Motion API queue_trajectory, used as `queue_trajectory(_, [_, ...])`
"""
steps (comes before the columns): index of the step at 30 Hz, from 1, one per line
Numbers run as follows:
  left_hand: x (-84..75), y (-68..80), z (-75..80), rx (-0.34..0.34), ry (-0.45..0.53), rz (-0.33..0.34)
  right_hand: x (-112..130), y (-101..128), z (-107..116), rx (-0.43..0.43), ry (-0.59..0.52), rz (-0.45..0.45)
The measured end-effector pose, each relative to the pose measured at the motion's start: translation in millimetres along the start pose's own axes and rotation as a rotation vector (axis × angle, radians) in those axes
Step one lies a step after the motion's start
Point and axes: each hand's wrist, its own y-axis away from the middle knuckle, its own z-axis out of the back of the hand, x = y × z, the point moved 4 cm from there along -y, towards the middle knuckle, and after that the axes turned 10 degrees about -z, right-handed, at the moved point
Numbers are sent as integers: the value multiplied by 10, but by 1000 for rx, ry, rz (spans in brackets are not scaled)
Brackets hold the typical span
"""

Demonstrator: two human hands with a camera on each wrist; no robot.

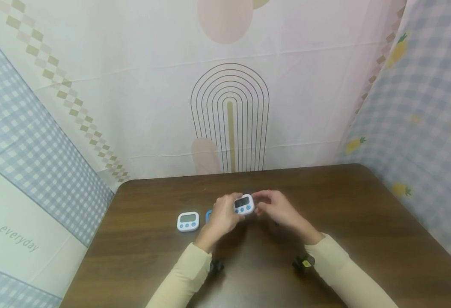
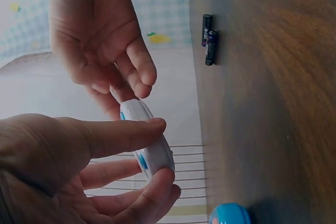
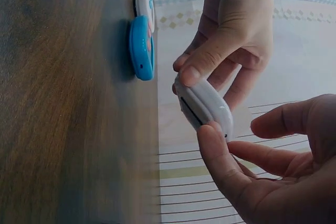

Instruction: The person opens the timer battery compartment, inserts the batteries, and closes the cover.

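I hold a small white timer (image 1: 244, 204) with blue buttons just above the middle of a brown table (image 1: 364, 222). My left hand (image 1: 231, 209) grips its left end between thumb and fingers, as the left wrist view shows on the timer (image 2: 149, 148). From the other side my right hand (image 1: 260, 203) meets it; its thumb (image 3: 212, 142) presses on the timer's edge (image 3: 207, 100), and its curled fingers (image 2: 139, 74) touch the top. The timer is tilted, screen facing me.
A second white timer (image 1: 188, 221) lies on the table left of my hands. A blue timer (image 3: 142, 48) lies between it and my left hand. Two black batteries (image 2: 208, 45) lie on the wood further right. Patterned cloth (image 1: 229, 107) hangs round the table.
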Motion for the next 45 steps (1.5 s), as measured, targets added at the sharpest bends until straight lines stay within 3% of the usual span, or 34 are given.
queue_trajectory(8, [19,-9,-83,38,-12,-6,-41,-22,14,24,82,-39])
queue_trajectory(26, [8,38,-229,120,-184,-84,-115,-41,-25,145,186,-88])
queue_trajectory(35, [5,45,-267,138,-209,-102,-112,-42,-7,146,192,-117])
queue_trajectory(45, [-5,52,-291,136,-238,-147,-143,-58,6,152,225,-83])
